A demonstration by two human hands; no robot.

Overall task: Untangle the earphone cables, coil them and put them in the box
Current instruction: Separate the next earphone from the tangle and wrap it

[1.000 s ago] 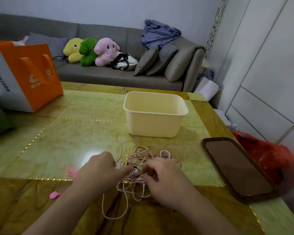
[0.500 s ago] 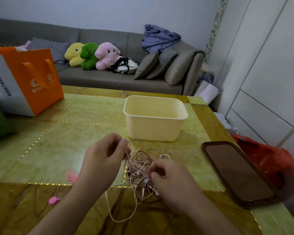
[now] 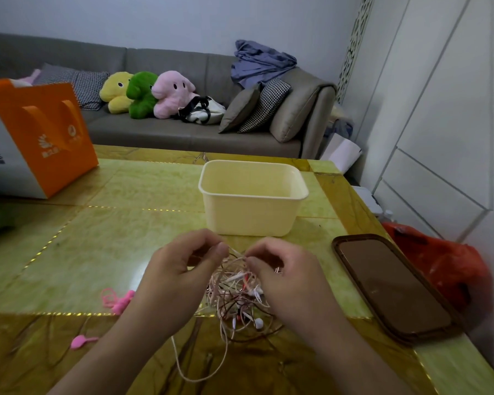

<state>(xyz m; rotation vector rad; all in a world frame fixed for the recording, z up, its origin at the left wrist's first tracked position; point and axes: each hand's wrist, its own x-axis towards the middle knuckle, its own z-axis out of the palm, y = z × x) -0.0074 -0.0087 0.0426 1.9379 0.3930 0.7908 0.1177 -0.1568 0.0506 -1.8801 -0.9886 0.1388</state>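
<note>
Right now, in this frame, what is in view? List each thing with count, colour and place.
earphone cables: one tangled bundle, pink, white and brown, near table edge, between the hands
box: one, pale yellow, mid table, nothing visible inside
table: one, green and gold
pink ties: a few, left of the bundle
tray: one, brown, right side of table
paper bag: one, orange and white, far left of table
plush toys: three, yellow, green, pink, on the grey sofa
red bag: one, beyond the table's right edge
left hand: pinches a cable
right hand: pinches a cable
</note>
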